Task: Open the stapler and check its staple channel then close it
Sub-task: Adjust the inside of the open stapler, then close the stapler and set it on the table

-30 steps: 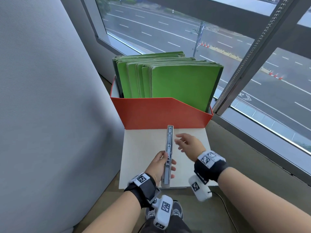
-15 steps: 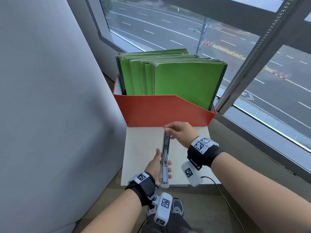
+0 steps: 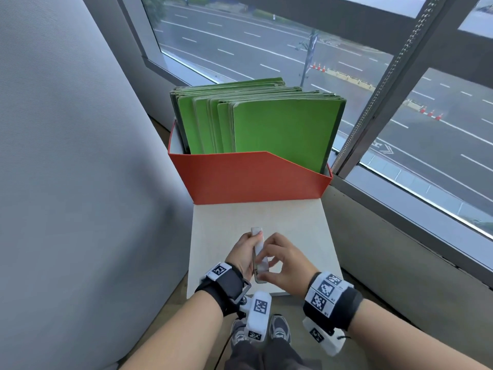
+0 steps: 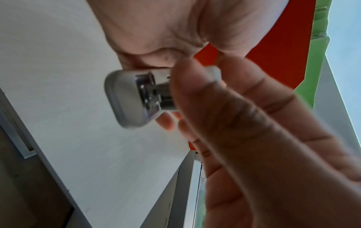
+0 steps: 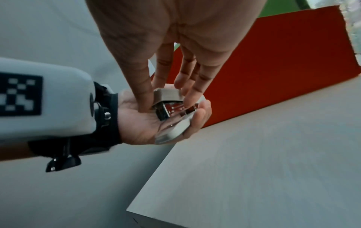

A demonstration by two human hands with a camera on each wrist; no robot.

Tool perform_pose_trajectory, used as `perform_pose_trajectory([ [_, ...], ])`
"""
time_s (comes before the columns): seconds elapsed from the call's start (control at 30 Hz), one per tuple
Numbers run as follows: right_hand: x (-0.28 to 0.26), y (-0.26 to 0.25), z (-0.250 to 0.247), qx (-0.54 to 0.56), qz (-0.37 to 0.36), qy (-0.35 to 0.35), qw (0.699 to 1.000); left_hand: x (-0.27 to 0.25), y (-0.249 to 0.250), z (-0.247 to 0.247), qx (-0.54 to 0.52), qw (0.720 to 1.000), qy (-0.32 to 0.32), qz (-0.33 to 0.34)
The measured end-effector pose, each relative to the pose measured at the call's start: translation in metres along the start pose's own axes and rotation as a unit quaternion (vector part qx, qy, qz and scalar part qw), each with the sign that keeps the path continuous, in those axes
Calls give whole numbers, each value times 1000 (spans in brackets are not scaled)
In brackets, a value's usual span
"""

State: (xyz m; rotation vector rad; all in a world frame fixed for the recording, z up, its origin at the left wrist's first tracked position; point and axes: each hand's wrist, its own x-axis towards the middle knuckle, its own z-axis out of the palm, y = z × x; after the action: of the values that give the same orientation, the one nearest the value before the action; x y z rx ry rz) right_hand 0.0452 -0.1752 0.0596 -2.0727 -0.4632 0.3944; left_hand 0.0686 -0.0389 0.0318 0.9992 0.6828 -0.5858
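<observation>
A small white stapler (image 3: 258, 244) with a metal inner channel is held above the near edge of a small white table (image 3: 293, 222). My left hand (image 3: 242, 253) grips its base from the left, the base lying in my palm (image 5: 140, 123). My right hand (image 3: 278, 259) reaches over from the right, and its thumb (image 5: 143, 92) and fingers (image 5: 187, 86) pinch the top cover (image 5: 168, 94). The cover is folded down close to the base, with a little of the metal channel (image 5: 173, 110) still showing between them. In the left wrist view the stapler's rear end (image 4: 132, 98) sits behind my right fingers (image 4: 224, 123).
A red file box (image 3: 253, 180) full of green folders (image 3: 282, 129) stands at the back of the table. A grey partition (image 3: 80, 169) rises on the left. A window (image 3: 440, 116) and its ledge (image 3: 400, 244) run along the right. My shoes (image 3: 278, 327) show below.
The stapler was swung out straight a second ago. My right hand took its far end and folded the cover back down toward the base. Both hands came nearer my body.
</observation>
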Motion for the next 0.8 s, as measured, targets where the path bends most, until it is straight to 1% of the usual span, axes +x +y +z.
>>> perform_pose_trajectory([
  [0.07,-5,7,2,50,69,31,996,-1,0,1,-8,1000,1,21],
  [0.13,-8,15,8,102,161,61,980,1,-1,0,-9,999,4,40],
  [0.17,-8,18,12,140,209,62,966,0,-1,0,-7,999,4,48],
  [0.23,-8,25,17,256,279,35,925,0,-3,0,-7,998,-1,57],
  [0.3,-7,26,20,369,300,9,880,1,-5,1,-4,998,-2,61],
  [0.33,-6,26,20,396,296,6,869,1,-5,1,-4,998,-2,64],
  [0.37,-6,25,19,405,291,7,867,1,-5,1,-4,998,-1,65],
  [0.5,-5,30,22,385,275,17,881,4,-6,-1,0,997,2,71],
  [0.6,-5,34,24,379,272,17,884,7,-8,-1,10,997,5,75],
  [0.73,-3,38,27,365,290,22,884,10,-9,-1,26,997,13,67],
  [0.8,1,40,27,356,297,22,886,11,-9,-2,70,994,23,75],
])
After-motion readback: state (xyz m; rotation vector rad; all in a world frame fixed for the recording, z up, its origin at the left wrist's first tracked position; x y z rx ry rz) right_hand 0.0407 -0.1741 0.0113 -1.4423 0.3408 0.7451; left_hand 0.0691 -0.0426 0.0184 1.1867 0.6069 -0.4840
